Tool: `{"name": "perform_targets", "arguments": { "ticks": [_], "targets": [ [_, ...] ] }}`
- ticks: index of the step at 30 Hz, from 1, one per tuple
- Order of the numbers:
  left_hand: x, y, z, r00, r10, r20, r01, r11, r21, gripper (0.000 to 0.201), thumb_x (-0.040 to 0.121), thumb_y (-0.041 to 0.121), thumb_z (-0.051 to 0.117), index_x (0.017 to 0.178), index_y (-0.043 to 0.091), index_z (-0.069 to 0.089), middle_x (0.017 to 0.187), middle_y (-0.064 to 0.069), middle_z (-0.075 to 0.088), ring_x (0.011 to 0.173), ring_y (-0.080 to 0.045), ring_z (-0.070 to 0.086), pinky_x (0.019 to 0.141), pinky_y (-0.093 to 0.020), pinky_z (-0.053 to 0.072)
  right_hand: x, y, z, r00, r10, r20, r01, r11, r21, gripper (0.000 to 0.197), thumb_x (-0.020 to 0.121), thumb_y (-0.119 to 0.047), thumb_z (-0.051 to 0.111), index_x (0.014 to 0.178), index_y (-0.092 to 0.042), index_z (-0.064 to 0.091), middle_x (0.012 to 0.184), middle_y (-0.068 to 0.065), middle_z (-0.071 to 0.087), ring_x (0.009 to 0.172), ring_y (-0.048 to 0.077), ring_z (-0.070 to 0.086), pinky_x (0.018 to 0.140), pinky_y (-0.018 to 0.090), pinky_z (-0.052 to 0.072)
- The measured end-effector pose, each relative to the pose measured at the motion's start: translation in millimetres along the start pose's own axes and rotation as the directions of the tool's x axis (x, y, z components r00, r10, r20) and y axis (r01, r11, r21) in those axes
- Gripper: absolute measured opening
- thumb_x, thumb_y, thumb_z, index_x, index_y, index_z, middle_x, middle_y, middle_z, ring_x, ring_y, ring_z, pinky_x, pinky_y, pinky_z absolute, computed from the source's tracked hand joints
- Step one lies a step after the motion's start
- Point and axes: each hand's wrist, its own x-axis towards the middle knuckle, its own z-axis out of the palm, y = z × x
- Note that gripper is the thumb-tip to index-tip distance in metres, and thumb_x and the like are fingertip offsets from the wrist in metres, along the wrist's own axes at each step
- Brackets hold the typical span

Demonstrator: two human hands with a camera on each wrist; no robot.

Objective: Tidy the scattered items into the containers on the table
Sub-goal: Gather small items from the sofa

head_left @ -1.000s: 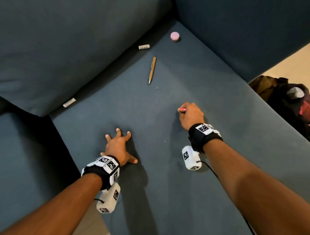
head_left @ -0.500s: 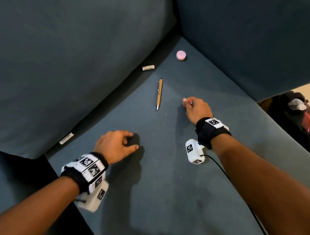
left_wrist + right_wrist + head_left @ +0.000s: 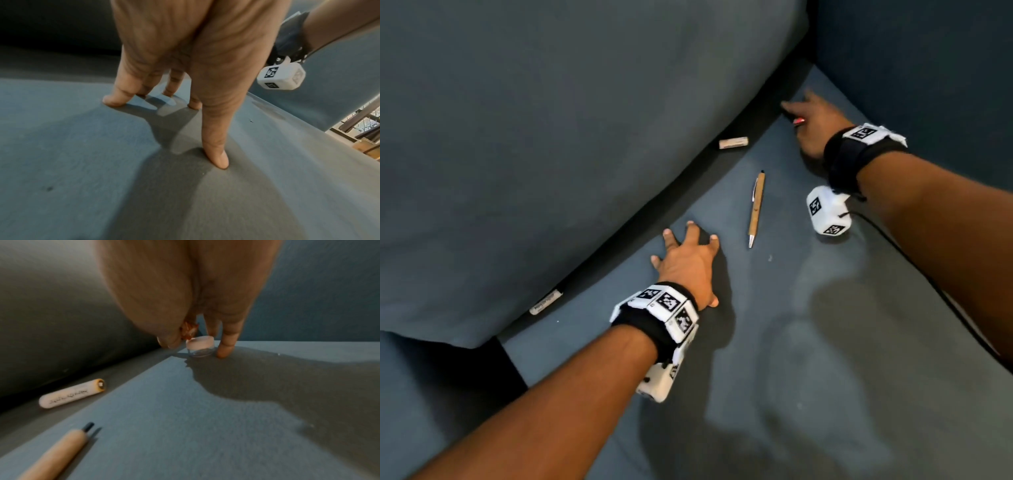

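Note:
My right hand (image 3: 801, 113) reaches into the sofa's back corner, still pinching a small red item (image 3: 798, 120). In the right wrist view its thumb and a fingertip (image 3: 224, 352) come down on either side of a small pink-lidded jar (image 3: 200, 345), with the red item (image 3: 188, 331) tucked above the jar. The hand hides the jar in the head view. A tan pen (image 3: 756, 209) lies on the seat between my hands. My left hand (image 3: 688, 240) presses spread fingertips (image 3: 115, 100) into the seat and holds nothing.
A white battery-like tube (image 3: 733, 142) lies at the foot of the back cushion (image 3: 551, 137), and another white tube (image 3: 545, 302) lies farther left. The blue sofa seat (image 3: 825, 342) is bare toward me. No container is in view.
My right hand has moved forward from mid-seat into the back corner, carrying the red item to the jar. My left hand has moved forward and spread its fingers on the seat.

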Motion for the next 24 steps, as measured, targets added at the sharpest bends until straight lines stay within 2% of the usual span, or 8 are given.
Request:
{"name": "perform_targets", "arguments": {
  "ticks": [3,5,8,11,16,19,21,24],
  "targets": [
    [5,3,-2,1.0,-0.004,0.029,0.004,1.0,-0.017,0.113,0.065,0.029,0.089,0.153,0.031,0.019,0.158,-0.004,-0.005,0.144,-0.05,-0.004,0.103,-0.076,0.023,-3,2,12,0.999,0.024,-0.047,-0.029,0.994,-0.103,0.056,0.089,-0.017,0.046,0.144,-0.028,0.046,0.141,0.019,0.043,0.121,0.047,0.042,0.105,0.041,0.034],
    [7,3,-1,1.0,0.002,0.024,-0.002,1.0,-0.02,0.112,0.064,0.028,0.09,0.153,0.029,0.021,0.156,-0.005,-0.001,0.143,-0.052,-0.002,0.102,-0.077,0.024,-18,-1,17,0.996,0.048,-0.077,-0.059,0.987,-0.15,0.056,0.092,-0.015,0.048,0.145,-0.031,0.043,0.134,0.02,0.041,0.113,0.048,0.041,0.101,0.044,0.036],
    [7,4,2,1.0,0.008,-0.012,-0.008,1.0,-0.019,0.111,0.061,0.028,0.091,0.151,0.028,0.025,0.152,-0.006,0.004,0.142,-0.054,0.002,0.101,-0.077,0.026,-53,-4,27,0.997,0.011,-0.074,-0.029,0.97,-0.24,0.055,0.092,-0.014,0.05,0.146,-0.026,0.042,0.129,0.025,0.041,0.105,0.05,0.044,0.096,0.046,0.039],
    [7,3,7,0.998,0.021,-0.063,-0.023,0.999,-0.032,0.111,0.061,0.028,0.091,0.151,0.029,0.026,0.152,-0.006,0.005,0.143,-0.052,0.001,0.102,-0.077,0.024,-116,-7,48,0.995,-0.045,-0.094,0.019,0.966,-0.259,0.056,0.088,-0.013,0.053,0.143,-0.019,0.045,0.122,0.026,0.043,0.096,0.047,0.047,0.089,0.047,0.045],
    [-1,-3,27,0.984,0.014,-0.178,-0.028,0.996,-0.079,0.111,0.066,0.034,0.087,0.151,0.039,0.016,0.162,-0.001,-0.01,0.148,-0.038,-0.012,0.112,-0.067,0.014,-250,-17,85,0.997,-0.039,-0.061,0.024,0.974,-0.227,0.055,0.086,-0.014,0.058,0.14,-0.016,0.05,0.113,0.023,0.048,0.09,0.043,0.047,0.077,0.047,0.048],
    [-14,-11,37,0.969,0.025,-0.245,-0.049,0.994,-0.095,0.101,0.074,0.041,0.08,0.152,0.039,0.016,0.163,-0.005,-0.009,0.149,-0.035,-0.007,0.114,-0.061,0.014,-321,-25,103,1.0,0.018,-0.019,-0.019,0.998,-0.063,0.053,0.084,-0.013,0.057,0.137,-0.019,0.055,0.111,0.02,0.05,0.089,0.042,0.049,0.082,0.046,0.049],
    [-33,-21,51,0.958,0.037,-0.286,-0.07,0.992,-0.108,0.087,0.081,0.041,0.074,0.152,0.035,0.023,0.163,-0.011,-0.002,0.149,-0.037,0.002,0.116,-0.06,0.016,-363,-33,111,1.0,-0.012,-0.011,0.013,0.992,0.127,0.045,0.085,-0.015,0.052,0.128,-0.02,0.062,0.106,0.016,0.052,0.088,0.039,0.055,0.084,0.042,0.05],
    [-84,-38,95,0.951,0.073,-0.302,-0.114,0.986,-0.12,0.075,0.084,0.038,0.07,0.149,0.029,0.034,0.162,-0.015,0.011,0.148,-0.036,0.016,0.118,-0.051,0.022,-430,-46,125,0.993,-0.036,0.112,-0.026,0.862,0.507,0.03,0.092,-0.029,0.047,0.116,-0.03,0.066,0.095,-0.002,0.057,0.087,0.02,0.06,0.09,0.039,0.049]
  ]
}}
